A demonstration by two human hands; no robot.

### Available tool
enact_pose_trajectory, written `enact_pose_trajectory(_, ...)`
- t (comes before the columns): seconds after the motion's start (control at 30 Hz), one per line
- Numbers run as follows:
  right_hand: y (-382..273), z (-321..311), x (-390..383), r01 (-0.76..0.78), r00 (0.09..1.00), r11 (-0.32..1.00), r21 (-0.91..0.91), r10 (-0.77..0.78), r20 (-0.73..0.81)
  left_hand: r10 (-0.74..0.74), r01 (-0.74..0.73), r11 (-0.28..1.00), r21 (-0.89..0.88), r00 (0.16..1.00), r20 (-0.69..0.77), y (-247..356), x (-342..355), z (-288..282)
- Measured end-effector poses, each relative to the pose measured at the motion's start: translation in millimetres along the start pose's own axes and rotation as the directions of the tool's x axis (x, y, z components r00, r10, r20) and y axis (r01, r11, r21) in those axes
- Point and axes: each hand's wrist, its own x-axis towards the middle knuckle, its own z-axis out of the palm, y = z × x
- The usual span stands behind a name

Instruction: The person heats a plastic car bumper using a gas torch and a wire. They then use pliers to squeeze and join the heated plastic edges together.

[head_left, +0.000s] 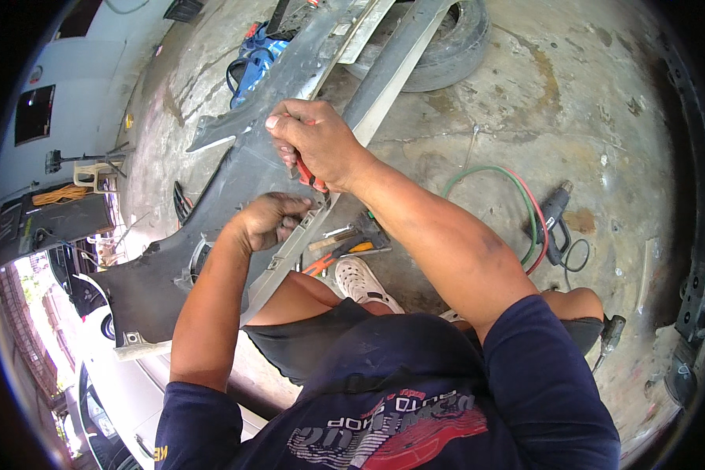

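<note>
A large dark grey car body panel (219, 184) with a pale flanged edge lies slantwise over my lap. My right hand (317, 141) is closed round red-handled pliers (311, 175), held over the panel near that edge. The jaws of the pliers are mostly hidden. Just below, my left hand (268, 222) rests on the panel with its fingers curled and pinched together by the flange. Whatever sits between those fingertips is too small to make out. The two hands are close together but apart.
On the concrete lie several hand tools (352, 244), a heat gun (554, 219), green and red hoses (529, 205) and a drill-like tool (612, 333). A tyre (454, 59) lies under long trim panels (399, 63) ahead. A blue bag (254, 66) sits beyond the panel; a white car (125, 392) stands left.
</note>
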Motion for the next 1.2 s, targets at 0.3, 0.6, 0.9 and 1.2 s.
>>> enact_pose_trajectory(0.3,11,-6,2,0.044,0.999,0.99,0.136,-0.047,0.014,0.058,-0.057,0.998,0.016,0.996,-0.062,-21,8,23)
enact_pose_trajectory(0.6,-19,-14,-19,0.178,0.979,0.972,0.152,-0.191,0.074,0.088,-0.091,0.978,-0.19,0.996,-0.022,-27,9,28)
enact_pose_trajectory(0.9,-20,-12,-22,0.143,0.978,0.954,0.263,-0.177,0.113,0.135,-0.127,0.972,-0.198,0.99,0.027,-43,29,11)
enact_pose_trajectory(1.2,-10,-21,-21,0.16,0.967,0.969,0.19,-0.192,0.165,0.123,-0.107,0.984,-0.14,0.987,0.104,-41,40,9)
